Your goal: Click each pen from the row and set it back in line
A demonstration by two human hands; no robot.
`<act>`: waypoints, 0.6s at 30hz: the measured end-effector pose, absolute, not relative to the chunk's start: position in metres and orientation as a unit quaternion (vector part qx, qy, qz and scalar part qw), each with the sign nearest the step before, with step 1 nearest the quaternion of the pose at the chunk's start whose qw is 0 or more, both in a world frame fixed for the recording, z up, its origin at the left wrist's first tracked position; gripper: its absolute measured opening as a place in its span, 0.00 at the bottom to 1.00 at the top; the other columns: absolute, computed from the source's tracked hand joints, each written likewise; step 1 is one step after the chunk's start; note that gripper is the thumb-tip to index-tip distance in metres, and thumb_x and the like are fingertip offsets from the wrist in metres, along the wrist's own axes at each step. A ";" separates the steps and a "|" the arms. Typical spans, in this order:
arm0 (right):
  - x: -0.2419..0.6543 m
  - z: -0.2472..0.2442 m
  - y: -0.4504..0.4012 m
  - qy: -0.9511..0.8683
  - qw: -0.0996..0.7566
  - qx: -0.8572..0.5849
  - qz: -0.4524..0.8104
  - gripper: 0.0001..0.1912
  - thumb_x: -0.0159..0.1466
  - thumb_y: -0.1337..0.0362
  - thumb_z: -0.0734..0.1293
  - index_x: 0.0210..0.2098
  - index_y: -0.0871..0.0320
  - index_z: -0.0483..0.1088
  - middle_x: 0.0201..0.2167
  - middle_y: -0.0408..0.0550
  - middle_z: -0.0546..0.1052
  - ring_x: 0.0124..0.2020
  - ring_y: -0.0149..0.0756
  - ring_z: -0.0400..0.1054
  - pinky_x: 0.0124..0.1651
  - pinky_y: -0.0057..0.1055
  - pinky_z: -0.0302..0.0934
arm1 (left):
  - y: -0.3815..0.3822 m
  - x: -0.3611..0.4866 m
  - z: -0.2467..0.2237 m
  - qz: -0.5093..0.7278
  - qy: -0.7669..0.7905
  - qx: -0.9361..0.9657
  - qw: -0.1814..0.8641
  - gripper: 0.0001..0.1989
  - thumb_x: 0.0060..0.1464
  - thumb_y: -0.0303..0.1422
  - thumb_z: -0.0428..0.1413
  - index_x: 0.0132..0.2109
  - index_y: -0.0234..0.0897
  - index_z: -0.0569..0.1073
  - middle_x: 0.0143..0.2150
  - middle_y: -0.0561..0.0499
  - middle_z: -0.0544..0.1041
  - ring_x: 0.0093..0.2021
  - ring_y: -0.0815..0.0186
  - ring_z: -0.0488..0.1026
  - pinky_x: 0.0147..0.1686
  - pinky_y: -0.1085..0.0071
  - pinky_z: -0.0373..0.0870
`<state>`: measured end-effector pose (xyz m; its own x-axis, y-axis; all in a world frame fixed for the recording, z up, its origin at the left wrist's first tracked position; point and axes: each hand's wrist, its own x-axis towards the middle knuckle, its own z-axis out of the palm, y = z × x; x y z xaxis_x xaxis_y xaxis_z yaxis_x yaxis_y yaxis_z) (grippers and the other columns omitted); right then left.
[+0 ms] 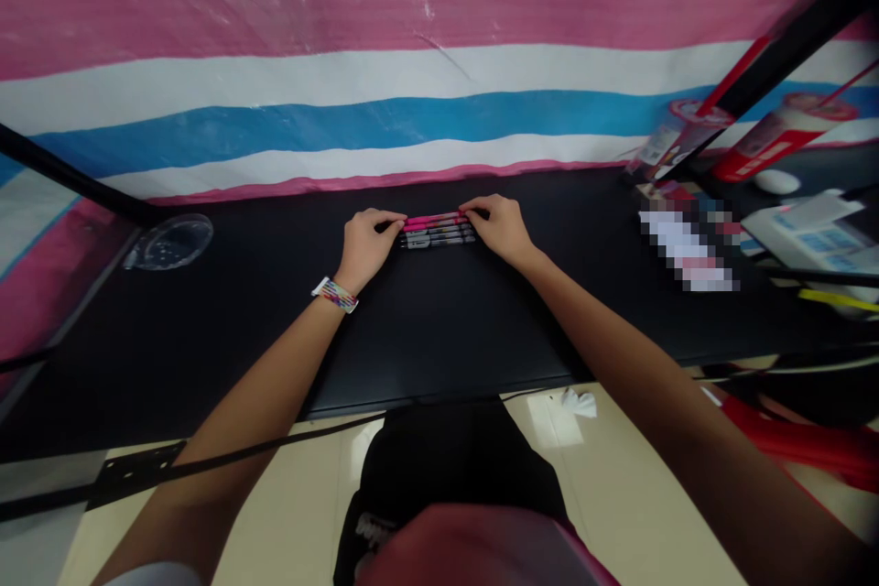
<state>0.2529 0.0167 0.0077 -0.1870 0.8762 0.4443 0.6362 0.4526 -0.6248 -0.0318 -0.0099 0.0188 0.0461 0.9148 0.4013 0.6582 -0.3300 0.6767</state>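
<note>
Several pens (438, 231), pink ones and black-and-white ones, lie side by side in a tight row mid-worktop (275, 330). Left hand (367, 243) grip pinches their left ends, right hand (500, 224) grip their right ends. Clear plastic lid (170, 241) far left of pens, contents unclear.

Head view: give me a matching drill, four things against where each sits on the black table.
Things:
1. pens
2. clear plastic lid
3. left hand
4. red-and-white cups

Places:
A. far right, by the striped backdrop
B. far left, near the table edge
C. table centre, lying side by side between both hands
D. touching the left ends of the pens, beaded band on the wrist

Pairs: 1-C, 2-B, 3-D, 4-A. The right hand touches the pens' other ends.
</note>
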 end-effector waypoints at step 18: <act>0.255 0.012 0.013 -0.785 0.370 -0.476 0.140 0.25 0.67 0.75 0.60 0.49 0.59 0.87 0.50 0.54 0.88 0.53 0.51 0.80 0.65 0.51 0.71 | -0.007 -0.035 0.016 0.424 0.559 0.693 0.167 0.11 0.68 0.32 0.59 0.47 0.44 0.88 0.47 0.44 0.86 0.50 0.50 0.82 0.61 0.47 0.75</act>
<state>0.2549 0.0131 0.0118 -0.2733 0.8517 0.4471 0.6443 0.5072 -0.5723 -0.0352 -0.0073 0.0156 0.0160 0.9161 0.4006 0.6330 -0.3194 0.7052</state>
